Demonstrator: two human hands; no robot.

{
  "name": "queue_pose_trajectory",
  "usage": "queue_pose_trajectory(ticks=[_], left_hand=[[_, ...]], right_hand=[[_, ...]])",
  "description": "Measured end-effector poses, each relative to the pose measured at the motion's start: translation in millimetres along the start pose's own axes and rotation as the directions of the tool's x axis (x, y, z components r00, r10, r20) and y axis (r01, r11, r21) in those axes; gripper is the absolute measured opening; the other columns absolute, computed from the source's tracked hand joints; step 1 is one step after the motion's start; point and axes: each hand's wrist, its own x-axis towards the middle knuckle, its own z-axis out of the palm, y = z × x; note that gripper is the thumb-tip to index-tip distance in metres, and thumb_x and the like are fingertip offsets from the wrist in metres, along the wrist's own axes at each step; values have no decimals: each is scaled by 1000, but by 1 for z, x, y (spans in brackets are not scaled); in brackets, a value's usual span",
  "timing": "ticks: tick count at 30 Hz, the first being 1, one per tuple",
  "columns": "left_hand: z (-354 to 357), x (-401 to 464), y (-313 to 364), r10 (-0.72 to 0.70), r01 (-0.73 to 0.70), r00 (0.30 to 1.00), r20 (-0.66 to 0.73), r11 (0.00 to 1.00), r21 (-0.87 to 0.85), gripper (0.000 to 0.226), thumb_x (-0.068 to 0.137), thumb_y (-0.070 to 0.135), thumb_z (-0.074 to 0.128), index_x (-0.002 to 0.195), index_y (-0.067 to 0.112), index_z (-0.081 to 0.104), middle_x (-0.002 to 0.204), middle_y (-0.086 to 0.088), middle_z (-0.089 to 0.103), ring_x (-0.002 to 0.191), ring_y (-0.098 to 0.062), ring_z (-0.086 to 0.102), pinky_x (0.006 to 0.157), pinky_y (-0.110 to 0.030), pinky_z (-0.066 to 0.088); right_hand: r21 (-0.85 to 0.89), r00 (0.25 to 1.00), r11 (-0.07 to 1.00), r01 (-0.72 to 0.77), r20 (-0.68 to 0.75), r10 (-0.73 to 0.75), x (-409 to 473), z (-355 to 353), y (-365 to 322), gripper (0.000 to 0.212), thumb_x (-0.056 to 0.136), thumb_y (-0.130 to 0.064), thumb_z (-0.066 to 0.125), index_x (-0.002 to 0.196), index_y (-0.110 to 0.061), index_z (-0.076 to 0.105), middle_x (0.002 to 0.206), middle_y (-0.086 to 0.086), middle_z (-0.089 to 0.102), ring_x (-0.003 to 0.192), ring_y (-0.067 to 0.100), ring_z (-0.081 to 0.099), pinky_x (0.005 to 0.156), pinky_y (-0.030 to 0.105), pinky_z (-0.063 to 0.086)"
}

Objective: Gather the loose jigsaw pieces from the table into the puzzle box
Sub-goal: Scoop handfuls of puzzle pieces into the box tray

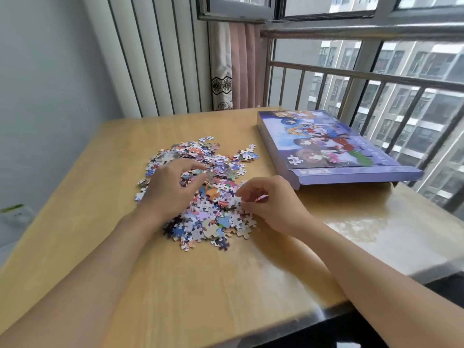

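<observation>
The surface [175,285] is a pale wooden top set against a barred window. The puzzle box [334,146] lies flat on its far right part, lid uppermost and apparently closed, with its near end overhanging a brown tray edge. The jigsaw pieces [200,197] form one loose heap at the middle of the surface, well apart from the box, with a few strays at the far and near fringes. The left hand [173,189] rests on the heap's left side, fingers curled and spread over the pieces; whether it has any in hold cannot be told. The right hand [271,202] sits at the heap's right edge, fingertips bent together and pinching a small pink piece. Risks, as judged: with the box unopened, gathered pieces have nowhere to go; a handful carried across the gap may shed pieces — strays near the front could be swept off the edge. Writing: the lid appears to read "1000 PIECES" along its side, upside down to this view; the end-flap label is illegible.
</observation>
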Motion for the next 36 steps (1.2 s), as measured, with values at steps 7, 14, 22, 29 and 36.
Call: queue_pose_trajectory(ticks=[7, 14, 22, 29, 36], left_hand=[[10, -3, -21, -35, -4, 980, 198, 982, 190, 61, 87, 64, 40, 134, 31, 58, 146, 5, 52, 137, -17, 43, 116, -49, 31], [22, 0, -20, -101, 95, 990, 100, 994, 61, 50, 96, 48, 35, 135, 27, 60, 143, 5, 55, 135, -14, 45, 116, -46, 31], [30, 9, -20, -90, 87, 995, -37, 994, -58, 37, 103, 31, 41, 130, 19, 64, 133, 2, 63, 123, -13, 55, 103, -31, 43], [34, 10, -18, -86, 74, 989, -121, 992, -103, 31, 104, 25, 44, 124, 16, 67, 124, 2, 65, 115, -12, 57, 98, -31, 46], [38, 13, -17, -105, 98, 980, -170, 994, -49, 28, 104, 21, 45, 120, 14, 66, 120, 1, 65, 113, -13, 56, 93, -23, 39]], right_hand=[[-336, 964, 936, -104, 197, 178, 41, -21, -35, 87, 71, -55, 84, 146, -33, 47, 152, -4, 43, 137, 16, 43, 110, 41, 43], [-576, 780, 773, -265, 343, 523, 30, -10, -40, 136, 51, -72, 87, 159, -30, 16, 161, 3, 29, 150, 28, 16, 116, 47, 30], [-422, 871, 892, -163, 363, 331, 48, 10, -49, 111, 56, -48, 96, 149, -35, 37, 150, -5, 46, 133, 20, 45, 95, 29, 41], [-232, 892, 921, -314, 261, 369, 57, 16, -44, 88, 70, -15, 89, 144, -28, 43, 108, 4, 58, 75, 20, 67, 65, 37, 59], [166, 818, 810, -562, 252, 517, 69, 22, -36, 49, 83, -24, 78, 126, -8, 61, 121, 15, 60, 97, 25, 63, 73, 37, 58]])
